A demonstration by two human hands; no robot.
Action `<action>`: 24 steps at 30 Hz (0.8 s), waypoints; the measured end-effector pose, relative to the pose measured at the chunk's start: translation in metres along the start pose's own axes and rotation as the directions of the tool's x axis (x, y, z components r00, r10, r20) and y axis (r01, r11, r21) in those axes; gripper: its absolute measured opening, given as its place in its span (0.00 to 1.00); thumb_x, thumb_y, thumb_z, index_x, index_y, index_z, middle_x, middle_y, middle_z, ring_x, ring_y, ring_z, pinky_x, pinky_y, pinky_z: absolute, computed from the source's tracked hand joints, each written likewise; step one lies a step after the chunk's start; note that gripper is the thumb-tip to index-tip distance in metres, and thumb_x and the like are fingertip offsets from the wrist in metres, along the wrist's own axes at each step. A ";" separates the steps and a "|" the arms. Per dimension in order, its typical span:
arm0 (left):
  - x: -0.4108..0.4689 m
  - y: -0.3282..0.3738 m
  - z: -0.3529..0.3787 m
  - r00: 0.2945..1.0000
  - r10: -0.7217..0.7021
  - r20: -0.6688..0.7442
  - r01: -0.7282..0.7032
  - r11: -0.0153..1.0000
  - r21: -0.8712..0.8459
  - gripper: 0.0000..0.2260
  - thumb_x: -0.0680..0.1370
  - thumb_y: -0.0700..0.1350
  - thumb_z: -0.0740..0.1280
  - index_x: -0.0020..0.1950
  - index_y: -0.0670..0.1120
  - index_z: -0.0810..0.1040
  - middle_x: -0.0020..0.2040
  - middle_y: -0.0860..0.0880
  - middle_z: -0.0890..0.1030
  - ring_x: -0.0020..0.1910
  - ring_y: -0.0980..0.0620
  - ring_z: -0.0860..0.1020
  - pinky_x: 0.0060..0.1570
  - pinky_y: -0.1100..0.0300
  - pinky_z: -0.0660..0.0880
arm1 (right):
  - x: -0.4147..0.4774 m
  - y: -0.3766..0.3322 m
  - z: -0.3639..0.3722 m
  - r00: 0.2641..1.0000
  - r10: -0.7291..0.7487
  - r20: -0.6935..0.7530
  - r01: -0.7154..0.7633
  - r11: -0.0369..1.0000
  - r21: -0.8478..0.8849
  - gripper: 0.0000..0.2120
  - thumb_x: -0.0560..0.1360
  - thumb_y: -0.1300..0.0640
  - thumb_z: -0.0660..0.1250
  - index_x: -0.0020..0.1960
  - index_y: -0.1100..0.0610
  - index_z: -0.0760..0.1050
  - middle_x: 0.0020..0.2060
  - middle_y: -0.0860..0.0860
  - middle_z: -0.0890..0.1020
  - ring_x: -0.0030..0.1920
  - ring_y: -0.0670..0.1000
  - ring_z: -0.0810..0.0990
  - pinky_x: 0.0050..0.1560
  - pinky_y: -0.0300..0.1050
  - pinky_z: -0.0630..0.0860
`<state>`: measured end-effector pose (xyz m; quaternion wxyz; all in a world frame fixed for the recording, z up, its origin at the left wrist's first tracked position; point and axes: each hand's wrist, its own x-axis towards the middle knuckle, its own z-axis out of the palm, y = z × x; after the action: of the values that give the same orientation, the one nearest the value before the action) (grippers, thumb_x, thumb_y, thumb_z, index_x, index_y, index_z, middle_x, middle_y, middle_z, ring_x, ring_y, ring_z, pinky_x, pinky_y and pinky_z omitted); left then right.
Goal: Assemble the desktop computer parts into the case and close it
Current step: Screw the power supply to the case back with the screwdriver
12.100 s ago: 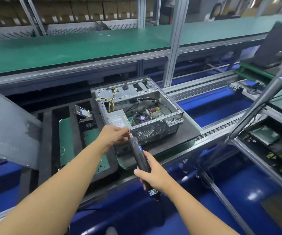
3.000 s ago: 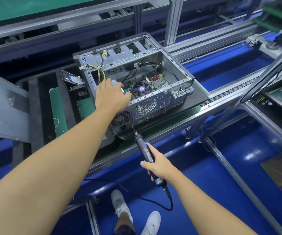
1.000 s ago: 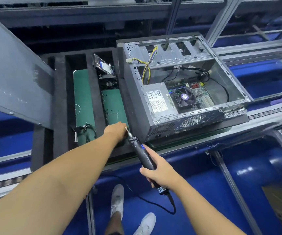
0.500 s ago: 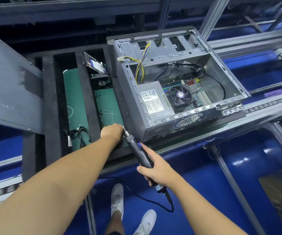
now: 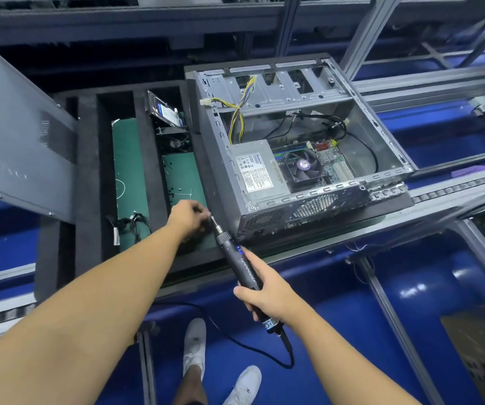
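Grey case [image 5: 296, 159]: 1 | right hand [image 5: 267, 296] grips 1 screwdriver [image 5: 237, 258] | left hand [image 5: 188, 219] pinches its tip

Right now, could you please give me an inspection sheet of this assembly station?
Surface: black foam tray on the conveyor line, with green-floored slots.
Job's things: open computer case with power supply and CPU fan inside; hard drive leaning in a tray slot; grey side panel off the case, at left.
Clutter: small dark bits on the green slot floor, too small to identify.
Grippers: left hand pinched at the driver's bit; right hand gripping the electric screwdriver.
Cables: yellow wire bundle inside the case; loose black cable in a tray slot; screwdriver cord hanging towards the floor.
Surroundings: aluminium frame rails, blue floor, the person's white shoes.
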<state>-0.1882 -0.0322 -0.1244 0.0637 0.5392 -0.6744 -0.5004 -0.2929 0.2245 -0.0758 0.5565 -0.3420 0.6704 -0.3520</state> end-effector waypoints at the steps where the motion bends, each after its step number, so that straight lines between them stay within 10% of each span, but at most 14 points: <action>1: -0.005 0.002 -0.006 0.997 -0.059 0.053 0.071 0.961 -0.266 0.02 0.79 0.37 0.69 0.46 0.40 0.80 0.42 0.42 0.82 0.33 0.52 0.82 0.37 0.64 0.80 | 0.000 0.000 0.000 1.000 -0.007 0.005 0.007 1.000 -0.002 0.38 0.72 0.49 0.72 0.72 0.22 0.59 0.31 0.48 0.80 0.29 0.49 0.77 0.33 0.46 0.79; 3: -0.019 0.005 -0.018 0.978 -0.109 0.179 0.194 0.791 -0.580 0.02 0.79 0.35 0.67 0.47 0.39 0.79 0.44 0.42 0.84 0.37 0.53 0.85 0.40 0.59 0.83 | 0.002 -0.004 0.000 1.000 -0.024 0.016 0.024 1.000 -0.014 0.39 0.71 0.49 0.72 0.73 0.22 0.58 0.32 0.49 0.81 0.30 0.50 0.77 0.33 0.47 0.79; 9: -0.062 0.002 -0.044 0.946 -0.016 0.323 0.290 0.487 -0.824 0.18 0.71 0.36 0.72 0.60 0.38 0.78 0.49 0.43 0.85 0.44 0.51 0.84 0.44 0.57 0.82 | -0.006 -0.021 0.001 0.995 -0.062 0.084 0.068 0.996 -0.065 0.43 0.70 0.49 0.73 0.74 0.22 0.55 0.37 0.47 0.83 0.32 0.52 0.78 0.33 0.48 0.79; 24: -0.106 0.009 -0.025 0.948 0.080 0.309 0.255 0.392 -0.884 0.09 0.74 0.39 0.68 0.53 0.40 0.79 0.41 0.45 0.83 0.37 0.53 0.83 0.39 0.58 0.82 | -0.043 -0.028 -0.018 0.973 -0.123 0.194 0.143 0.986 -0.091 0.38 0.73 0.46 0.71 0.69 0.17 0.53 0.32 0.47 0.82 0.29 0.50 0.79 0.33 0.45 0.79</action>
<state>-0.1352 0.0356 -0.0573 0.2187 0.3667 -0.2595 -0.8662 -0.3023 0.2483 -0.0278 0.5736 -0.4463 0.6082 -0.3192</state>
